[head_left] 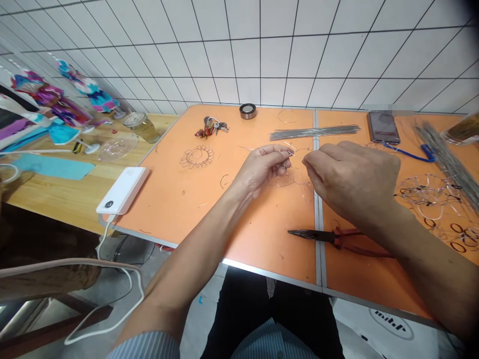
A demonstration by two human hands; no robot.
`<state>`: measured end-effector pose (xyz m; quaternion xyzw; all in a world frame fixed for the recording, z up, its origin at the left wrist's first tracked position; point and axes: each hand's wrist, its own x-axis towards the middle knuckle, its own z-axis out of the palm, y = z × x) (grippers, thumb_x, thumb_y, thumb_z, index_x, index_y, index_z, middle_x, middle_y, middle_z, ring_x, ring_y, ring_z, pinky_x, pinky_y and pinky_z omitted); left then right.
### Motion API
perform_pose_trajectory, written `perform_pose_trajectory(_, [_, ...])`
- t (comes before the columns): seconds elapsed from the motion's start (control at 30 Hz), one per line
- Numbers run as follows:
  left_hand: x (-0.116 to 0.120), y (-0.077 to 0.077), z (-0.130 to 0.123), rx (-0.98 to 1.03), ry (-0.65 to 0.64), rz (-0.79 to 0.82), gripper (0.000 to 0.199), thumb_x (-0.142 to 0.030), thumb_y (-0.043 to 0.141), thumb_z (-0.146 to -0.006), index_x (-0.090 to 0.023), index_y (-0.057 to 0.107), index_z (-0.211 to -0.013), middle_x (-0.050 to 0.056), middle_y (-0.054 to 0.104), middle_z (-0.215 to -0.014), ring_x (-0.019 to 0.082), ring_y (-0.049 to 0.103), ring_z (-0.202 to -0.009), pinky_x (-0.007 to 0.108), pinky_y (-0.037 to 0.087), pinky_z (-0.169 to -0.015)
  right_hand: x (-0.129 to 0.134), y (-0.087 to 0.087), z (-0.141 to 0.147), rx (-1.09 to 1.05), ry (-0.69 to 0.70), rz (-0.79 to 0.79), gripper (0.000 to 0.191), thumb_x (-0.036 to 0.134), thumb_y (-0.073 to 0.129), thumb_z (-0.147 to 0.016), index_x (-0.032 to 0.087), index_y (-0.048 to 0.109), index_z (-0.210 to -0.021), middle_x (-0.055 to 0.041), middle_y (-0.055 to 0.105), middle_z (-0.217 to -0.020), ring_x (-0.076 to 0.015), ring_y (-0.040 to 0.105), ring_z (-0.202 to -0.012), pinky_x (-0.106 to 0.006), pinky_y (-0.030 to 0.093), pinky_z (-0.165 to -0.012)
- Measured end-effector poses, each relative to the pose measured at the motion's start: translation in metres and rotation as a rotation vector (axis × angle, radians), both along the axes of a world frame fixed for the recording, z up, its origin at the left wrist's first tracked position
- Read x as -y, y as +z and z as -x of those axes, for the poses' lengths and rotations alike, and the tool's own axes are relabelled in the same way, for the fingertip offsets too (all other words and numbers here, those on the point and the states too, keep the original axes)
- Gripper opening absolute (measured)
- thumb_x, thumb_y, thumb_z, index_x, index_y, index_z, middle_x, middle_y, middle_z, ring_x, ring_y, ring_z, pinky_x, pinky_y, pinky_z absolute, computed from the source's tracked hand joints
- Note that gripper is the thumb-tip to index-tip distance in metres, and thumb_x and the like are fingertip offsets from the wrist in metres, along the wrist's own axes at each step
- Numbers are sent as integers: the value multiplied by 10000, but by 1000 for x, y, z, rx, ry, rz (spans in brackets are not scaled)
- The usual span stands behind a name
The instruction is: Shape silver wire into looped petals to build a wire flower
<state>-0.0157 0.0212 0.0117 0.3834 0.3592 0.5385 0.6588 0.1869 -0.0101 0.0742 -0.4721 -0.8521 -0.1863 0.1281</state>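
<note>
Near the middle of the orange table [239, 219], my left hand [267, 167] pinches a thin wire piece [290, 153] between thumb and fingers. My right hand [346, 174] is closed just to its right, thumb and index finger pressed together; what it grips is too small to make out. Fine bent wire [294, 180] shows under and between the hands. Below my right hand lie red-handled long-nose pliers [312, 235], pointing left. A looped wire ring [197, 157] rests to the left of my left hand.
Behind the hands lie a wire bundle [314, 132], a tape roll [248, 110], keys [213, 127] and a phone [383, 127]. Wire pieces [428, 189] and more straight wires [451, 162] sit at right. A white power bank [123, 190] with a cable is at left.
</note>
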Motion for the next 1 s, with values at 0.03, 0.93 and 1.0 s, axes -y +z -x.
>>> perform_pose_trajectory(0.03, [0,0,0,-2,5,1,69,-203,860,-911,-169,807,-885,-5,706,-727,64,600,-591,194,523,-615,0,1,0,1,-2,5,387,101,467,-1049,237,737,-807,-91,734,-795,-250,572,-756,-399,193,-641])
perform_pose_trajectory(0.93, [5,12,-1,19,86,31,66,-94,766,-927,-134,794,-882,-7,681,-697,62,608,-621,171,478,-601,-6,-9,-5,-60,46,27,322,176,519,-1069,218,727,-826,-97,713,-765,-271,622,-765,-394,163,-619])
perform_pose_trajectory(1.0, [4,10,-1,8,100,30,47,-108,776,-915,-136,794,-882,-10,679,-704,59,600,-614,172,474,-599,-6,-9,-6,-68,61,22,318,180,524,-1065,221,730,-827,-102,718,-770,-279,621,-766,-397,163,-621])
